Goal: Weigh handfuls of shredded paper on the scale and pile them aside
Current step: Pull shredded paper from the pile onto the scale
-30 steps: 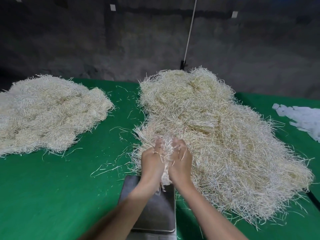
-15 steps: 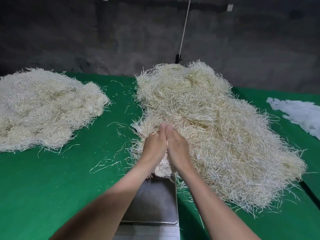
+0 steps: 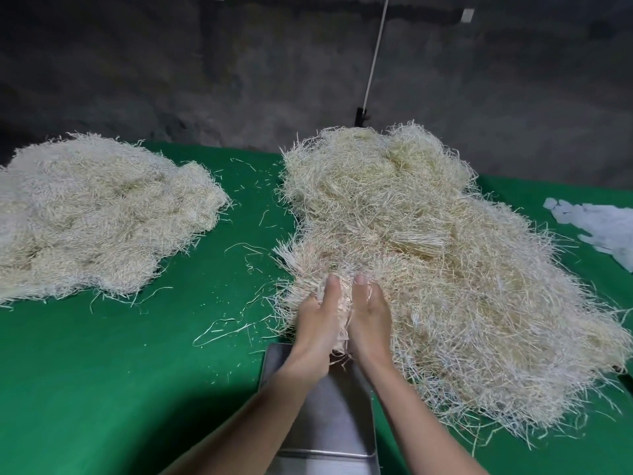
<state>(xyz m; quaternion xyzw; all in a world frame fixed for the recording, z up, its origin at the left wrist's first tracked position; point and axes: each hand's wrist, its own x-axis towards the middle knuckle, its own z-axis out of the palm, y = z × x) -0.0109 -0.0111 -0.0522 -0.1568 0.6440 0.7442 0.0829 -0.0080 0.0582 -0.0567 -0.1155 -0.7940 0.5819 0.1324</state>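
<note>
Lying nearest to the camera, the flat grey steel pan of the scale [image 3: 325, 416] sits on the green cloth of the table [image 3: 102, 389], and both forearms cross above it. Over the far edge of the pan, the left hand [image 3: 317, 325] and the right hand [image 3: 371, 320] face each other with the palms and hold a small pale clump of shredded paper [image 3: 342, 323] between them. A few strands hang from the clump down toward the pan edge. The two thumbs lie straight and almost parallel on top. The other fingers are buried in the paper, so I cannot tell if they are spread or together.

The clump is at the near edge of the large long heap of cream shredded paper [image 3: 445, 269], which fills the right half of the table. Some loose thin strands [image 3: 222, 329] lie on the cloth left of the hands. Further left, well apart, is a second wide heap of shredded paper [image 3: 96, 214]. At the far right edge lie white flat pieces [image 3: 599, 228]; their material is not clear. Behind the table is a dark rough wall [image 3: 171, 63] with a white cord [image 3: 375, 60] running down it.
</note>
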